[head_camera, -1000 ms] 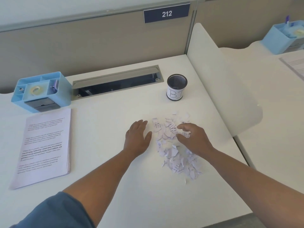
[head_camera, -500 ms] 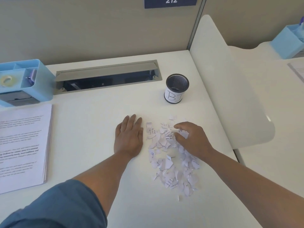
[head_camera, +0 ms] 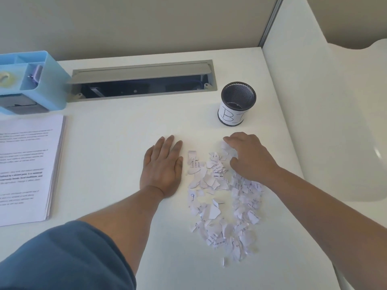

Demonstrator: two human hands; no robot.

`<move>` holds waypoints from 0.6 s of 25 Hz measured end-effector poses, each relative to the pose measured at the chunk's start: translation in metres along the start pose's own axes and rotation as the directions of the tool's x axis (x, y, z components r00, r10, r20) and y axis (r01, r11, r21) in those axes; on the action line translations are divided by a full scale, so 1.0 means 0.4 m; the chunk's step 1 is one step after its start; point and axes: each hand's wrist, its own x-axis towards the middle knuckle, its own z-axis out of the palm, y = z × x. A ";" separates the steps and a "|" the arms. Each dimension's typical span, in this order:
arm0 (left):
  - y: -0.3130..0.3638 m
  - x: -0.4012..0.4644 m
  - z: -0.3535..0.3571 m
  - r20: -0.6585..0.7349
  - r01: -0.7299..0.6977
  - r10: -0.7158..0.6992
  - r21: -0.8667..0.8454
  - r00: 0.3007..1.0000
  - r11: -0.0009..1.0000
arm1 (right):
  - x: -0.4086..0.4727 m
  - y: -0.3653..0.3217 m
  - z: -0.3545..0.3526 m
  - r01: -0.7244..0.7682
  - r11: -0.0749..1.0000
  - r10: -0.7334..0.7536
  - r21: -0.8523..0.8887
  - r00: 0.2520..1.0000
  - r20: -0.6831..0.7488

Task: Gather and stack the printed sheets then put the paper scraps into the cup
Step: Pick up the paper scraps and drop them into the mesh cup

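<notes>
We see a white desk (head_camera: 117, 155) from above, with two bare arms reaching out over it.

The left hand (head_camera: 162, 168) lies flat on the desk, palm down. Its fingers are straight and close together, and it holds nothing. It sits just beside the left edge of the paper scraps (head_camera: 226, 197).

The right hand (head_camera: 250, 156) rests on the far end of the scraps. Its fingers are curled down onto some small white bits at the top of the pile. We think it is pinching a few of them, but we cannot see under the fingers well.

The paper scraps lie in a loose, long pile on the desk, between the two arms. They are small torn bits, white with some printed words on them. One bit has a number written on it. None of them show inside the cup.

The cup (head_camera: 237, 103) stands upright on the desk, a little past the right hand and not touching it. It is a black mesh cup with a white label around it that has letters on it.

The printed sheets (head_camera: 27, 168) lie in one neat stack at the left side of the desk, well apart from the scraps.

Behind the stack sits a blue organizer box (head_camera: 31, 80). A long grey cable slot (head_camera: 142, 80) is open at the back of the desk. A blue sleeve (head_camera: 67, 258) shows on the left arm.
</notes>
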 end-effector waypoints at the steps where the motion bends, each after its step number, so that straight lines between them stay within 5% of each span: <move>1: 0.001 0.000 -0.001 0.000 0.002 -0.002 -0.002 1.000 1.000 | 0.003 -0.002 0.002 0.002 1.000 -0.001 -0.028 0.999 0.036; 9: -0.001 0.002 0.003 -0.005 -0.006 0.006 0.004 1.000 1.000 | 0.024 0.011 0.026 0.068 0.997 -0.070 0.045 0.997 0.043; 15: -0.004 0.002 0.007 -0.015 -0.006 0.006 0.010 1.000 1.000 | -0.010 0.029 0.011 0.048 0.947 0.028 0.317 0.972 -0.232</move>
